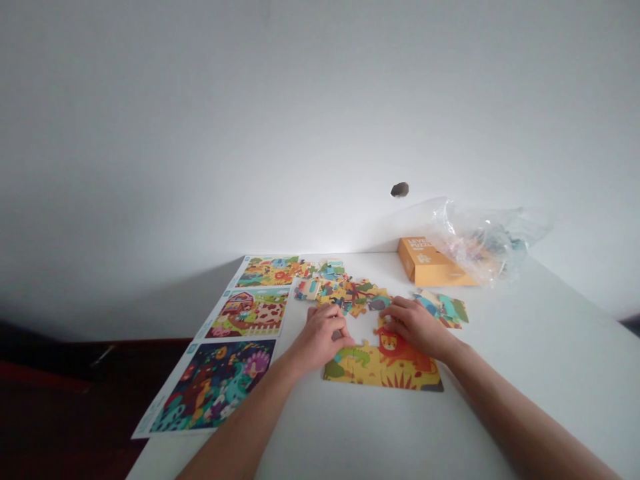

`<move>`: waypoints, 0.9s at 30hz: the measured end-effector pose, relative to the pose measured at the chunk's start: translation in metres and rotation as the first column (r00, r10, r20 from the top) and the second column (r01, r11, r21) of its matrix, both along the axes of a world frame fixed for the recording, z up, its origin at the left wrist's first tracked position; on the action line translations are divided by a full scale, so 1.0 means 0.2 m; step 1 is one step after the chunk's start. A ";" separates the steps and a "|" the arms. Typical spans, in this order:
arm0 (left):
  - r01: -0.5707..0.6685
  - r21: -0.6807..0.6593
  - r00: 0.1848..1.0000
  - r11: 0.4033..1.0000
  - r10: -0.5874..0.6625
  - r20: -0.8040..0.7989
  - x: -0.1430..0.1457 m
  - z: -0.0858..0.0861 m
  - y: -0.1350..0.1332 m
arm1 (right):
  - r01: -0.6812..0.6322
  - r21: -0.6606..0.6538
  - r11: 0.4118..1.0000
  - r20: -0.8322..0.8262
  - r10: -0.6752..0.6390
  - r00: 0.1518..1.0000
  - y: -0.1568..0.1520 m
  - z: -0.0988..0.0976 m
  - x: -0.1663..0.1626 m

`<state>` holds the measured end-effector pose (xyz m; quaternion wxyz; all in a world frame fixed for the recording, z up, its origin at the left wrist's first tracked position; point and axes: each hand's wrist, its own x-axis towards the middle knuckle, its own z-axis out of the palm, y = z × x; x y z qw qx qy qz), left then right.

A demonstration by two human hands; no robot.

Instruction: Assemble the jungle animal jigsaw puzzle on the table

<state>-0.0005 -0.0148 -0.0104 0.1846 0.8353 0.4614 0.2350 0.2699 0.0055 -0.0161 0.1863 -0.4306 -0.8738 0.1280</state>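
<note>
A partly joined jigsaw (385, 370) with a lion and a crocodile lies on the white table (525, 347) in front of me. My left hand (323, 333) rests at its upper left edge, fingers curled in a pinch; what it holds is hidden. My right hand (413, 323) lies over the puzzle's upper right by the lion's head, fingers bent down and pressing on the pieces. Just beyond both hands is a heap of several loose coloured pieces (345, 290).
Three picture sheets lie in a row at the left: a dark jungle one (213, 383), a farm one (247, 312), an orange one (267, 270). An orange box (430, 263) and a crumpled clear plastic bag (487, 240) stand at the back right. More pieces (447, 308) lie right of my hand.
</note>
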 end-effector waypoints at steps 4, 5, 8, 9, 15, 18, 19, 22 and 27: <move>-0.221 0.168 0.974 0.961 0.209 0.084 -0.04 -0.02 0.06 | -0.004 0.003 1.000 0.004 0.004 1.000 0.00 0.00 0.00; -0.247 0.194 0.968 0.949 0.231 0.101 -0.05 -0.02 0.07 | -0.004 -0.002 1.000 0.007 0.004 1.000 -0.01 0.01 0.00; -0.189 0.202 0.980 0.961 0.170 0.108 -0.06 -0.02 0.07 | -0.019 -0.014 1.000 0.026 0.019 0.999 -0.03 0.03 -0.02; -0.126 0.185 0.989 0.975 0.109 0.098 -0.05 -0.02 0.06 | -0.032 -0.018 0.999 0.035 0.033 0.999 -0.04 0.04 -0.03; 0.233 0.043 0.972 0.972 -0.232 -0.020 0.01 0.02 -0.01 | -0.108 -0.035 0.994 0.040 0.109 0.993 -0.08 0.09 -0.08; 0.273 -0.010 0.959 0.962 -0.274 -0.073 0.02 0.04 -0.02 | -0.110 -0.035 0.993 0.032 0.111 0.993 -0.08 0.08 -0.08; 0.279 -0.022 0.956 0.960 -0.280 -0.084 0.02 0.04 -0.02 | -0.111 -0.035 0.993 0.030 0.112 0.993 -0.07 0.08 -0.07; 0.307 -0.047 0.946 0.951 -0.310 -0.099 0.00 0.05 -0.02 | -0.109 -0.036 0.993 0.032 0.110 0.993 -0.06 0.07 -0.06; 0.354 -0.071 0.927 0.933 -0.360 -0.106 -0.01 0.05 -0.02 | -0.069 -0.035 0.997 0.052 0.071 0.996 -0.04 0.06 -0.03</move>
